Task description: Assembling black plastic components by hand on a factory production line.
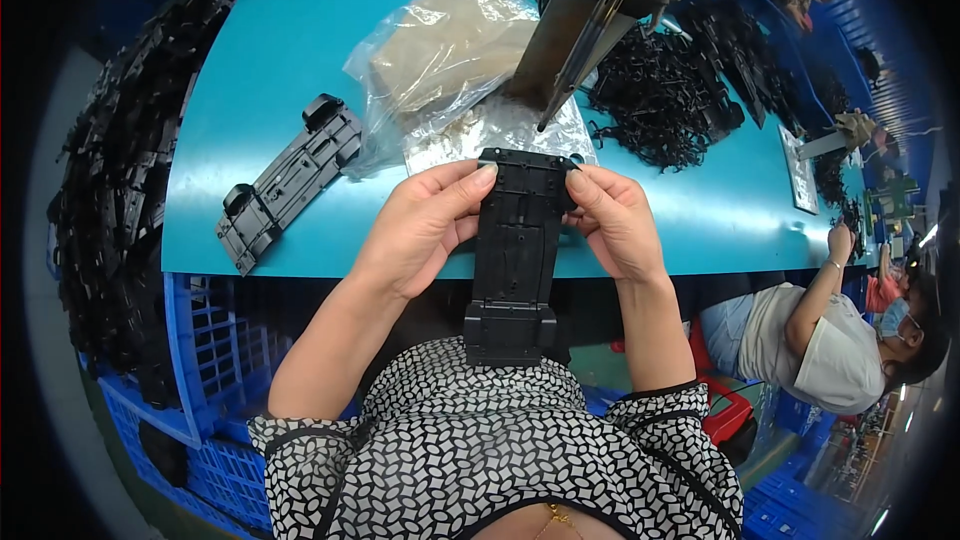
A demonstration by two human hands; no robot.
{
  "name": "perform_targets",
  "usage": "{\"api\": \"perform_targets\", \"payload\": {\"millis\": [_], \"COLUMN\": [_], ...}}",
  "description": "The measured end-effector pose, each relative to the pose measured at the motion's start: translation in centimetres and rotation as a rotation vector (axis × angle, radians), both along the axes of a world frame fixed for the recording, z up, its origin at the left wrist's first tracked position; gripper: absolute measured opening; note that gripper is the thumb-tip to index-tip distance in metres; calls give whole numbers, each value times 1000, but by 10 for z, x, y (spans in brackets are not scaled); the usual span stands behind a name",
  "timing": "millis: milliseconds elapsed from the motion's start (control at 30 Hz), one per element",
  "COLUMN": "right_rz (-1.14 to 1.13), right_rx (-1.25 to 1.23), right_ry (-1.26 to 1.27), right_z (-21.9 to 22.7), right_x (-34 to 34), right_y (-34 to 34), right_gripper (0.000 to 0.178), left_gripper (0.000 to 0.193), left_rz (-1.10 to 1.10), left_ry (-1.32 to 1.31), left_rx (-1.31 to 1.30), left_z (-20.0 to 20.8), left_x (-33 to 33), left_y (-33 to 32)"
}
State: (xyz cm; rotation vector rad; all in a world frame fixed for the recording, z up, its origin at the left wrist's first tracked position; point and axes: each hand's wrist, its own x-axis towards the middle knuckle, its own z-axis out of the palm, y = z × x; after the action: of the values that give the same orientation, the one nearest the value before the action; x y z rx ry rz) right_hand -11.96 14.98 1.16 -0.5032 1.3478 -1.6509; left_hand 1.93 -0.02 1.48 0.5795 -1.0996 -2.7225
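Between my two hands is a black plastic toy-car chassis (515, 250), held lengthwise over the table's near edge, its lower end close to my body. My left hand (425, 225) pinches its far left corner, thumb on top. Its far right corner is gripped by my right hand (620, 220), the thumb pressed by a dark rounded piece there. The fingers beneath are partly hidden. A second black chassis (290, 180) lies slanted on the table to the left, two wheel-arch pieces standing up from its side.
On the teal table (240, 70) lies a clear plastic bag (440, 50). Beyond my hands rises a metal press-like fixture (560, 50). Small black parts (665, 95) are heaped right of it. Black chassis (130, 180) pile up left, near a blue crate (190, 360). A co-worker (830, 340) sits at right.
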Motion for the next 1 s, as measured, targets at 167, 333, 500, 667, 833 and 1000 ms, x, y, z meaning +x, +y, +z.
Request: {"api": "perform_targets", "payload": {"millis": [167,333,500,667,833,1000], "right_rz": [-9,-78,-177,-181,-223,-260], "right_rx": [-33,-148,-277,-333,-351,-367], "right_ry": [-39,-13,41,95,133,124], "right_z": [-7,-14,-20,-24,-25,-25], "right_x": [-1,-1,3,4,2,3], "right_y": [-3,-2,-3,-4,-1,-1], "right_gripper": [26,27,30,34,40,42], "left_gripper": [28,27,29,32,32,31], "left_rz": [-41,-111,-129,-147,-137,-126], "left_ry": [-11,15,27,77,81,58], "left_rx": [-13,-1,-4,-8,3,-3], "left_z": [-5,-9,-11,-12,-10,-10], "left_x": [-3,-13,-17,-15,-21,-22], "left_y": [-7,-14,-17,-20,-15,-12]}}
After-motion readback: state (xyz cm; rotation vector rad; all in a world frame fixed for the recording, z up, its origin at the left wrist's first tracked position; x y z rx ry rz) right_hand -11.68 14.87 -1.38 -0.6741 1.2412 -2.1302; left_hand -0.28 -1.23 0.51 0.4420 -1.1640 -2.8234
